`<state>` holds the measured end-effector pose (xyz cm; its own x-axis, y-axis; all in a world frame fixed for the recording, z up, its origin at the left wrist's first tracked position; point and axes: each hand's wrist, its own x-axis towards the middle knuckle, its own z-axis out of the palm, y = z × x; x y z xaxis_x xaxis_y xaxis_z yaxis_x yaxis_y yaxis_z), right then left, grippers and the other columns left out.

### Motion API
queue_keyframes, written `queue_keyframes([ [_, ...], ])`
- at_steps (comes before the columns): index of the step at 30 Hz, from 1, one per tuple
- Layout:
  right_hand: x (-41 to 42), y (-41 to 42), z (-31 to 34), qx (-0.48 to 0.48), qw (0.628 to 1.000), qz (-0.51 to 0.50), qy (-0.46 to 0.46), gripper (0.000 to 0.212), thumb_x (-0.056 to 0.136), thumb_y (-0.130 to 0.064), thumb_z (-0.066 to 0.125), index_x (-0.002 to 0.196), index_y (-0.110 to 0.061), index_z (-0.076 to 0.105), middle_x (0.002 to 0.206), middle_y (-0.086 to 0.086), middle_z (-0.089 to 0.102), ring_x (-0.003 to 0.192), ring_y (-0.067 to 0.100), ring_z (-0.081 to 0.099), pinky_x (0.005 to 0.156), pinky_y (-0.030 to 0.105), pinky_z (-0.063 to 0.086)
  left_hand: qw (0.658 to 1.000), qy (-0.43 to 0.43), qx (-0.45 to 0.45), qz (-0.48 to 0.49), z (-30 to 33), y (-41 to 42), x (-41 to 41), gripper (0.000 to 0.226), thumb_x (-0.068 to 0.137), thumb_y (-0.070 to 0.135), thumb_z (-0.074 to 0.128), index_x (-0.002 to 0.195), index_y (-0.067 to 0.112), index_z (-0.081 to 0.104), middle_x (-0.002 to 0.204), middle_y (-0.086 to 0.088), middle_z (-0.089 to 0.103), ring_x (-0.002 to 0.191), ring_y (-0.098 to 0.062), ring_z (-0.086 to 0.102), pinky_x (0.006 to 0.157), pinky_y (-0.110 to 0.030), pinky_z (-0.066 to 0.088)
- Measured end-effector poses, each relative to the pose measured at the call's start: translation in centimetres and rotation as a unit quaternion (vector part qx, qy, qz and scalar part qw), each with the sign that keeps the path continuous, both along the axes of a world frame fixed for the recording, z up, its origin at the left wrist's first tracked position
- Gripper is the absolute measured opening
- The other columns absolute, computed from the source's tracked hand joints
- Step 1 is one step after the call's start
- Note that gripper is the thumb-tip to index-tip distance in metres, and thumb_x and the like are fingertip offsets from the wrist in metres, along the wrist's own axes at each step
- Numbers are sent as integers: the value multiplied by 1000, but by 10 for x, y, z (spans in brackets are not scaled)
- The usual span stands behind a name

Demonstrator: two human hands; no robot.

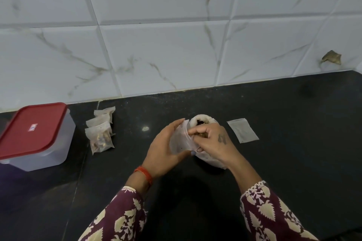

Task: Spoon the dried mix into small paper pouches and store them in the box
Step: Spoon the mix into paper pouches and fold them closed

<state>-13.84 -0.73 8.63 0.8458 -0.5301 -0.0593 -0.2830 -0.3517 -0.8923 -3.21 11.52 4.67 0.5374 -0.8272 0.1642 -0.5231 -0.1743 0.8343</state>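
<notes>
A single wide-angle view comes from a camera worn on the person's head, looking forward and steeply down onto a dark tabletop (293,123). It sits close above the work, with both forearms entering from the bottom edge and the hands near mid-frame. The tiled wall (176,25) behind fills the upper half, its grout lines bowed and tilted by the lens. No second view shares the scene.
</notes>
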Motion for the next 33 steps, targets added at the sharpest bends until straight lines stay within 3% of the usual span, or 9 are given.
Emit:
queue_keyframes([
  [3, -4, -1, -3, -8, 999, 33, 3, 22, 87, -10, 63, 106, -18, 72, 77, -17, 67, 64, 7, 69, 62, 17, 55, 999, -45, 22, -1, 2, 1, 1, 74, 70, 34, 81, 128, 44, 36, 122, 28, 42, 114, 7, 41, 90, -8, 29],
  [5, -5, -3, -3, -79, 996, 41, 23, 19, 85, -14, 66, 98, -25, 74, 72, -17, 67, 71, 2, 68, 69, 15, 52, 998, -53, 34, -9, 2, 1, 0, 71, 70, 35, 80, 125, 46, 36, 122, 25, 42, 117, 0, 41, 91, -8, 29],
  [7, -4, -3, 0, -128, 990, 54, 18, 20, 83, -12, 66, 87, -30, 73, 79, -12, 68, 76, 2, 65, 70, 14, 50, 998, -45, 42, -19, 1, 1, -2, 72, 68, 41, 79, 123, 50, 33, 121, 29, 40, 118, 0, 40, 89, -6, 27],
  [11, -2, -2, -1, -111, 993, 46, -4, 26, 83, -9, 64, 80, -34, 71, 80, -15, 66, 81, 1, 63, 73, 16, 49, 998, -36, 48, -30, -1, 0, -3, 73, 57, 67, 65, 121, 57, 31, 121, 30, 42, 117, 5, 39, 90, -6, 28],
  [14, -2, -2, -6, -128, 991, 41, 26, 16, 85, -18, 65, 93, -29, 74, 92, -12, 69, 87, 2, 64, 79, 18, 48, 997, -21, 60, -48, -3, -1, -2, 75, 55, 70, 65, 121, 57, 32, 122, 31, 42, 115, 11, 40, 88, -3, 27],
  [17, -3, -1, -6, -177, 982, 38, 45, 18, 87, -21, 62, 100, -23, 74, 97, -12, 68, 85, -1, 60, 71, 7, 40, 997, -7, 62, -55, -6, 0, -4, 72, 56, 69, 66, 119, 56, 35, 121, 31, 44, 113, 17, 39, 87, -3, 29],
  [21, -9, -5, -4, -68, 996, 54, 13, 11, 84, -18, 69, 92, -20, 76, 89, -12, 70, 83, 0, 64, 76, 13, 49, 997, -9, 62, -43, -10, 1, -3, 71, 61, 58, 76, 117, 56, 34, 121, 27, 42, 111, 8, 41, 91, -11, 30],
  [27, -25, -38, -22, -61, 990, -124, -1, 11, 81, -22, 74, 88, -30, 74, 92, -10, 72, 88, 4, 66, 86, 27, 52, 996, -34, 82, 19, -30, 6, -1, 78, 62, 50, 80, 128, 45, 38, 119, 28, 39, 119, -4, 39, 104, -35, 38],
  [33, -34, -50, -61, -243, 939, -180, 164, 25, 91, -30, 61, 114, -23, 68, 111, -1, 67, 100, 15, 62, 80, 27, 50, 993, -42, 102, 48, -48, -3, -7, 84, 62, 55, 79, 134, 39, 38, 127, 20, 42, 120, -6, 40, 108, -43, 36],
])
